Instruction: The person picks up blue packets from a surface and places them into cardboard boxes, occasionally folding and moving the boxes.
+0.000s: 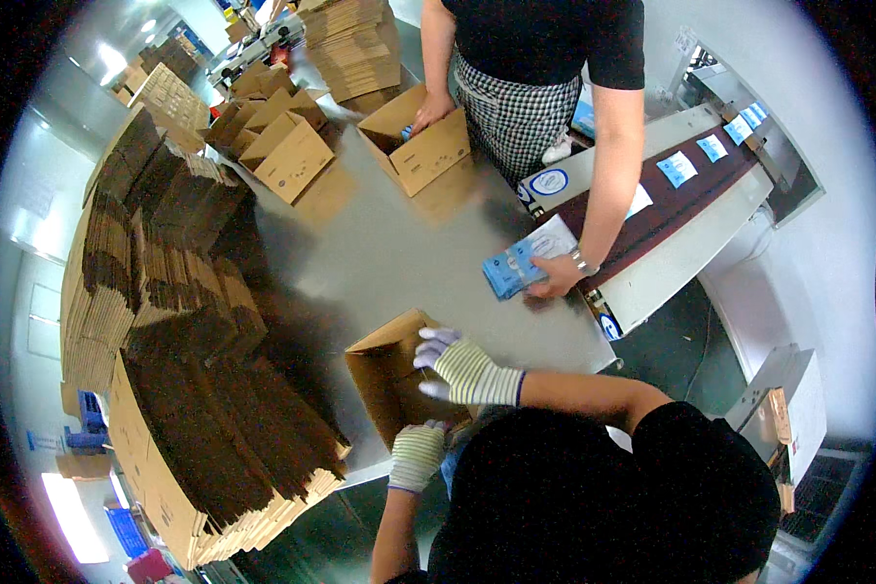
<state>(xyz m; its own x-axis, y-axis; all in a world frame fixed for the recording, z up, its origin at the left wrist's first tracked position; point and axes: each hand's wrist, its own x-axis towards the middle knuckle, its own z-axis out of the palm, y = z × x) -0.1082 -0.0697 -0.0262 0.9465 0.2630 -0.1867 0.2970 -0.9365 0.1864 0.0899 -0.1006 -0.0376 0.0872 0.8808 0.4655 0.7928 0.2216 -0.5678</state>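
Note:
An open cardboard box (pixel 370 384) stands at the table's near edge, its dark inside facing up. My left hand (pixel 419 456), in a striped knit glove, grips the box's near rim with its fingers curled over it. Above the box opening is my right hand (pixel 469 375), gloved alike, with its fingers apart and nothing in them. Across the table a co-worker's hand (pixel 555 276) with a wristwatch holds a stack of blue-and-white packets (pixel 512 273). The co-worker's other hand (pixel 432 113) reaches into another open box (pixel 423 161).
Tall stacks of flattened cardboard boxes (pixel 234 428) line the left side of the grey table (pixel 360 263). More open boxes (pixel 287 156) stand at the far left. On the right, a conveyor belt (pixel 652 200) carries several blue-and-white packets toward the table.

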